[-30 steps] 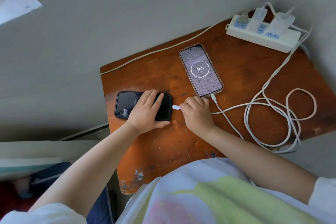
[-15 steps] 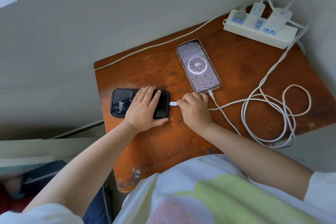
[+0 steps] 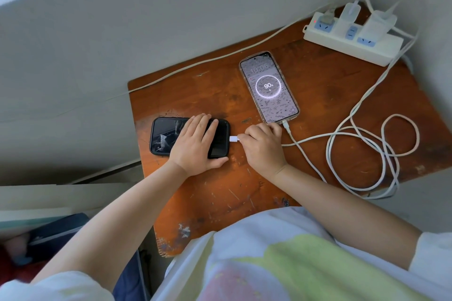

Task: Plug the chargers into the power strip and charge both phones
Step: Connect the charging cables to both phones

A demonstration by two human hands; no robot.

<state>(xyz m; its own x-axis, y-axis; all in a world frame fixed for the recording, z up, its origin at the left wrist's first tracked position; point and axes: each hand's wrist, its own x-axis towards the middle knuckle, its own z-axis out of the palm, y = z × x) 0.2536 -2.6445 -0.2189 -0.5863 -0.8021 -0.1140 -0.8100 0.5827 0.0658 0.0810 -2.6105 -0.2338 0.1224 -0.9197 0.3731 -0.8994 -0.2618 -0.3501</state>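
A black phone (image 3: 166, 135) lies flat with a dark screen on the worn wooden table (image 3: 318, 95). My left hand (image 3: 195, 146) presses down on its right half. My right hand (image 3: 263, 146) pinches a white cable plug (image 3: 233, 139) whose tip touches the black phone's right end. A second phone (image 3: 269, 87) lies face up with its screen lit, showing 90% and a charging ring, and a white cable enters its lower end. A white power strip (image 3: 352, 43) sits at the far right corner with two white chargers (image 3: 375, 23) plugged in.
Loose white cable loops (image 3: 367, 154) lie on the table's right side and hang past its front edge. The strip's own cord (image 3: 208, 61) runs left along the grey wall. The table's left edge drops to clutter on the floor.
The plug in my right hand has closed the small gap to the black phone's end. My left hand stays on the phone. The camera has shifted slightly.
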